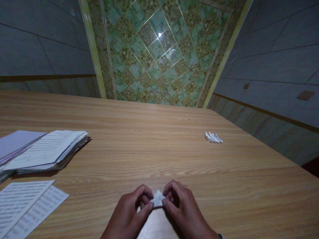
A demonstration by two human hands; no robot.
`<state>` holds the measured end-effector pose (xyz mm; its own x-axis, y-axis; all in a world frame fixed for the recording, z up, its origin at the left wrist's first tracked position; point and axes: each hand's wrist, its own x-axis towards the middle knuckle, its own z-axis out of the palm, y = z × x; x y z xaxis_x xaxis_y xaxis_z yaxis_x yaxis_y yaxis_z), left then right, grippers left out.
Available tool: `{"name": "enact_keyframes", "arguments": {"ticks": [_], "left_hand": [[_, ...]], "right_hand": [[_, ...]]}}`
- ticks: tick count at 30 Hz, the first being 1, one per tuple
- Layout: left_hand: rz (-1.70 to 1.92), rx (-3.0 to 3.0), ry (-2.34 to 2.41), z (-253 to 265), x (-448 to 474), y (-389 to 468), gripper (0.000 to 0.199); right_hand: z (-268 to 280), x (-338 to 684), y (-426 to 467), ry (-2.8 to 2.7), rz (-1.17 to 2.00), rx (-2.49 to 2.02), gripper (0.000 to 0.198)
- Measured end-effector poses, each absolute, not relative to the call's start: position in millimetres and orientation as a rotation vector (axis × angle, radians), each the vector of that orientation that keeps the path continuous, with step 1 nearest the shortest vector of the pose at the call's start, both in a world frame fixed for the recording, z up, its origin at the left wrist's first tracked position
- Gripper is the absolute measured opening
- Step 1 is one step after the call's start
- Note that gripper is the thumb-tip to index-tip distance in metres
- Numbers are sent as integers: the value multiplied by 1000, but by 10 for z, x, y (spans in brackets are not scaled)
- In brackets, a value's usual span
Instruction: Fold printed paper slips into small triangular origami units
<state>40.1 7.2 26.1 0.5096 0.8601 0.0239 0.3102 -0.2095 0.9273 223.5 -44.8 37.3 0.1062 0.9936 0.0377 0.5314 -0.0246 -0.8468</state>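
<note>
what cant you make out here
Head view: side corners of the folded paper, covered by left hand and right hand.
Head view: print on the loose sheets, too small to read.
Head view: paper stack, left end cut off by frame edge.
Head view: exact count of folded pieces, too small.

- My left hand (131, 207) and right hand (182, 206) held one small folded paper (158, 199).
- Folded white pieces (213, 137) lay on the table (139, 139), at right.
- A paper stack (47, 149) lay at left.

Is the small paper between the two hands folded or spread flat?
Folded: the small paper has a compact, peaked shape, held between the left hand and the right hand.
</note>
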Motion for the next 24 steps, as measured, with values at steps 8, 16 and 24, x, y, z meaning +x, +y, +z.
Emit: {"name": "enact_keyframes", "arguments": {"ticks": [8, 16, 24], "left_hand": [[587, 2180, 1026, 138, 314, 62, 12], [553, 2330, 1078, 126, 314, 68, 10], [674, 2375, 1012, 129, 321, 92, 16]], "right_hand": [[284, 2207, -485, -1755, 577, -1734, 29], [221, 2256, -498, -1762, 543, -1694, 31], [275, 2305, -490, -1850, 426, -1649, 28]]}}
